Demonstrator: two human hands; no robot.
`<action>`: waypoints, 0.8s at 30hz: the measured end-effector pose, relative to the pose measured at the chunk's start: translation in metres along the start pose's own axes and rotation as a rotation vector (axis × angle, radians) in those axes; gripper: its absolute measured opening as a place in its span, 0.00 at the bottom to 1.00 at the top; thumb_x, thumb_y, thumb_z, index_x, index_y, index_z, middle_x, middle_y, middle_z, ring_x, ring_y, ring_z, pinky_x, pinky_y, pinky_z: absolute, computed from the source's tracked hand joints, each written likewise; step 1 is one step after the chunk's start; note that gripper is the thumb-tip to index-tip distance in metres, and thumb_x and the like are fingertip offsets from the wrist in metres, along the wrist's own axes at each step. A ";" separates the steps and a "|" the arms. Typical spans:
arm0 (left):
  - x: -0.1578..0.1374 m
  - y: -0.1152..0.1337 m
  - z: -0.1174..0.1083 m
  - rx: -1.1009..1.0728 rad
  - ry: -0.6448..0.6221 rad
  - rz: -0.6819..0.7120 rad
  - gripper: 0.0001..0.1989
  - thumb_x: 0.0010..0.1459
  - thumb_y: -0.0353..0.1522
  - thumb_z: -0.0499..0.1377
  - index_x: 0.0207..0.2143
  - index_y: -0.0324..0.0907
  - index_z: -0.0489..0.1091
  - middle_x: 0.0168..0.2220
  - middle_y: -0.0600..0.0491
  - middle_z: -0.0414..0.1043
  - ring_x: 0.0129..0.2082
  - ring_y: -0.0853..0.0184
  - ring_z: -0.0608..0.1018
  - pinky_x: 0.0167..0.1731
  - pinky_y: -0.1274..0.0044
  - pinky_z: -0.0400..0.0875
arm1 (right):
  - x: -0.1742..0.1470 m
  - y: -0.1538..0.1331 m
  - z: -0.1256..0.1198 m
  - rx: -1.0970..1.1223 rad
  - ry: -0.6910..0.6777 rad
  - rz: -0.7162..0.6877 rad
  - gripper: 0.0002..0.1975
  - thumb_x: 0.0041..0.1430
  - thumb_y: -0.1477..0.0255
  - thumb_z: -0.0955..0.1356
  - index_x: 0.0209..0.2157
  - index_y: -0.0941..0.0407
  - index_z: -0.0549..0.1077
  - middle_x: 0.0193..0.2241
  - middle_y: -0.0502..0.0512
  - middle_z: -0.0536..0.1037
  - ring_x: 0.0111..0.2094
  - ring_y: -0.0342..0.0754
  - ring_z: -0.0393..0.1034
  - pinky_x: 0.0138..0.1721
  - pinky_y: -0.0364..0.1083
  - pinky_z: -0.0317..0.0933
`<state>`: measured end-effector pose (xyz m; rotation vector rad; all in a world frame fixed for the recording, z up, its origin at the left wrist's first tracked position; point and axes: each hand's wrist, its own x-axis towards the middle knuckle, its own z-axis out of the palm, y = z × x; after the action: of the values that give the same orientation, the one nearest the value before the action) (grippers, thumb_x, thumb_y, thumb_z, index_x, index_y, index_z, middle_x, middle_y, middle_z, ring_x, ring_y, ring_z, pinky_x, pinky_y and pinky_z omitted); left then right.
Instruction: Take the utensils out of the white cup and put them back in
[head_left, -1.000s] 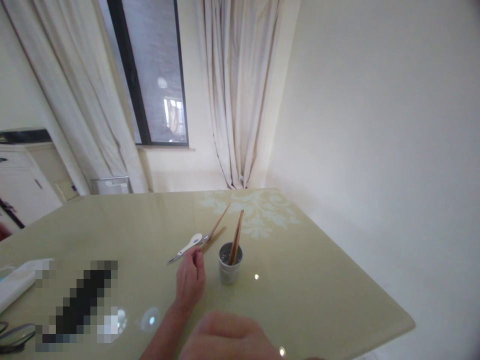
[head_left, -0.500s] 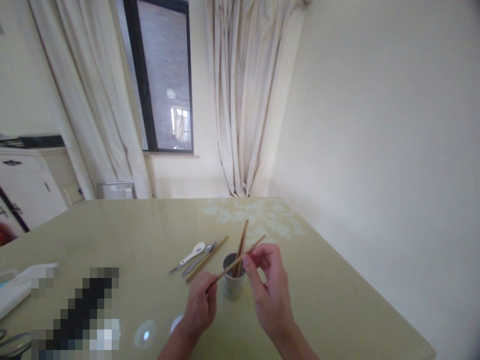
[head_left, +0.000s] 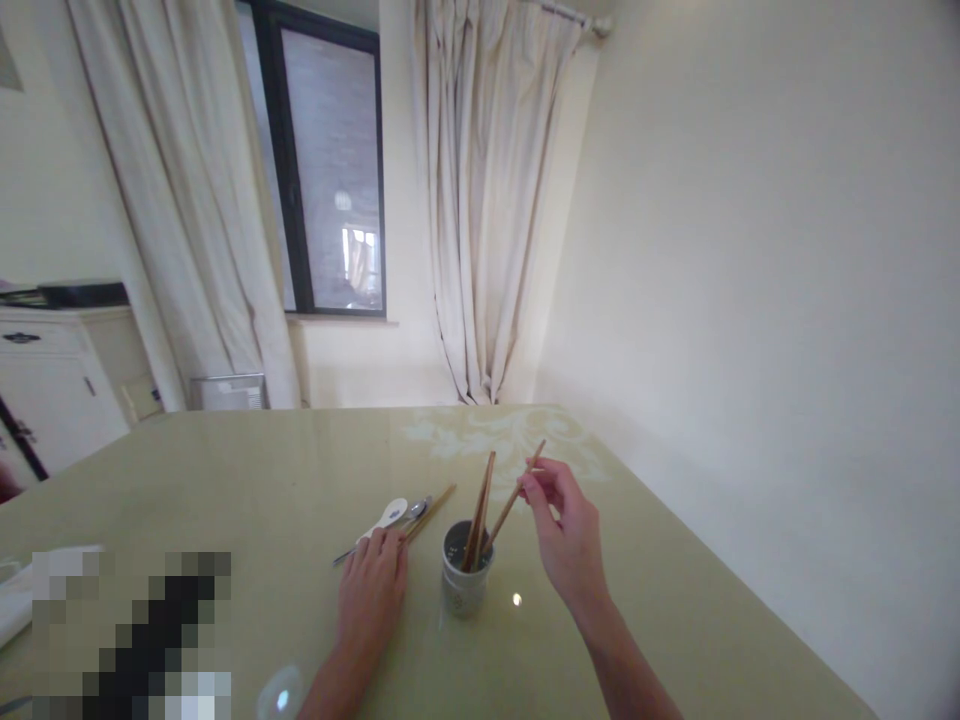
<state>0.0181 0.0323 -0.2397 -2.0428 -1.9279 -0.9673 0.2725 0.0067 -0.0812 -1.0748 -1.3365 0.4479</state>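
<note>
My right hand (head_left: 566, 520) pinches a wooden chopstick (head_left: 507, 514) near its upper end. The lower end of that chopstick slants into the mouth of a light-coloured cup (head_left: 463, 594). More brown chopsticks (head_left: 480, 510) lean upright inside the cup. To the cup's left, my left hand (head_left: 375, 572) lies palm down with its fingers reaching over the utensils on the table. Beneath and beyond its fingertips are loose wooden chopsticks (head_left: 436, 508), a metal spoon (head_left: 416, 510) and a white spoon (head_left: 393, 513) with a dark mark. My left fingers partly cover their near ends.
The utensils and cup stand on a pale green table (head_left: 285, 500) with a glossy top. A white object (head_left: 45, 585) and a blurred-out dark patch are at the left. Walls, curtains (head_left: 495, 200) and a window (head_left: 334, 170) lie beyond the table.
My left hand has let go of the chopstick and moved left onto the utensils. My right hand has moved right and up, with the chopstick's lower end now in the cup.
</note>
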 end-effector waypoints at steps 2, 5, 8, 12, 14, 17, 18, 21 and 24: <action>-0.001 -0.005 0.004 0.109 -0.089 -0.011 0.13 0.71 0.31 0.52 0.44 0.45 0.78 0.46 0.46 0.81 0.47 0.54 0.80 0.47 0.66 0.73 | 0.000 0.011 0.005 -0.060 -0.083 0.027 0.16 0.71 0.55 0.69 0.46 0.53 0.77 0.34 0.57 0.85 0.35 0.54 0.83 0.35 0.47 0.75; -0.003 -0.004 0.001 0.175 -0.205 -0.029 0.14 0.72 0.31 0.52 0.45 0.44 0.78 0.48 0.46 0.81 0.51 0.54 0.79 0.50 0.65 0.72 | -0.005 0.028 0.014 -0.127 -0.153 0.035 0.19 0.72 0.52 0.66 0.42 0.53 0.77 0.32 0.57 0.85 0.33 0.54 0.83 0.32 0.46 0.72; 0.000 0.000 -0.007 0.189 -0.281 -0.059 0.15 0.74 0.31 0.50 0.45 0.44 0.78 0.48 0.46 0.80 0.51 0.56 0.79 0.51 0.66 0.71 | -0.010 0.045 0.018 -0.200 -0.190 0.032 0.23 0.72 0.50 0.64 0.39 0.53 0.79 0.29 0.56 0.85 0.30 0.53 0.81 0.34 0.47 0.72; 0.003 0.001 -0.014 0.158 -0.326 -0.091 0.14 0.74 0.32 0.51 0.45 0.44 0.77 0.49 0.47 0.80 0.52 0.57 0.79 0.51 0.67 0.70 | -0.017 0.058 0.017 -0.239 -0.182 0.035 0.23 0.72 0.50 0.64 0.39 0.53 0.81 0.30 0.58 0.85 0.29 0.54 0.80 0.33 0.47 0.70; 0.004 -0.001 -0.015 0.129 -0.344 -0.076 0.13 0.73 0.33 0.52 0.44 0.44 0.77 0.48 0.47 0.80 0.52 0.56 0.79 0.52 0.66 0.70 | -0.021 0.059 0.016 -0.235 -0.164 0.028 0.22 0.72 0.52 0.65 0.40 0.54 0.81 0.30 0.58 0.85 0.30 0.54 0.79 0.32 0.47 0.69; 0.004 -0.002 -0.012 0.114 -0.339 -0.049 0.13 0.72 0.33 0.53 0.43 0.44 0.78 0.47 0.47 0.81 0.52 0.55 0.80 0.53 0.65 0.70 | -0.030 0.059 0.016 -0.223 -0.144 0.024 0.20 0.73 0.53 0.66 0.41 0.54 0.81 0.30 0.56 0.84 0.28 0.52 0.77 0.31 0.46 0.67; 0.003 -0.003 -0.011 0.115 -0.326 -0.042 0.13 0.72 0.33 0.53 0.43 0.44 0.78 0.47 0.47 0.81 0.52 0.55 0.80 0.52 0.65 0.70 | -0.034 0.059 0.018 -0.216 -0.140 0.021 0.20 0.73 0.53 0.66 0.41 0.54 0.80 0.30 0.55 0.83 0.28 0.51 0.76 0.30 0.46 0.66; 0.001 -0.005 -0.003 0.092 -0.275 -0.005 0.14 0.71 0.33 0.53 0.43 0.46 0.79 0.47 0.47 0.81 0.51 0.56 0.80 0.52 0.66 0.71 | -0.049 0.063 0.023 -0.186 -0.134 -0.016 0.18 0.74 0.55 0.66 0.42 0.54 0.79 0.29 0.53 0.82 0.27 0.49 0.74 0.29 0.45 0.66; -0.002 -0.008 0.004 0.036 -0.212 0.053 0.15 0.70 0.32 0.52 0.42 0.48 0.80 0.45 0.49 0.82 0.49 0.58 0.80 0.52 0.67 0.72 | -0.068 0.077 0.030 -0.160 -0.095 -0.108 0.15 0.76 0.59 0.65 0.45 0.53 0.78 0.31 0.53 0.80 0.29 0.49 0.74 0.32 0.44 0.68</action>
<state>0.0123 0.0340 -0.2461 -2.2434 -1.9618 -0.7242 0.2513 0.0006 -0.1859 -1.1170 -1.5269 0.3187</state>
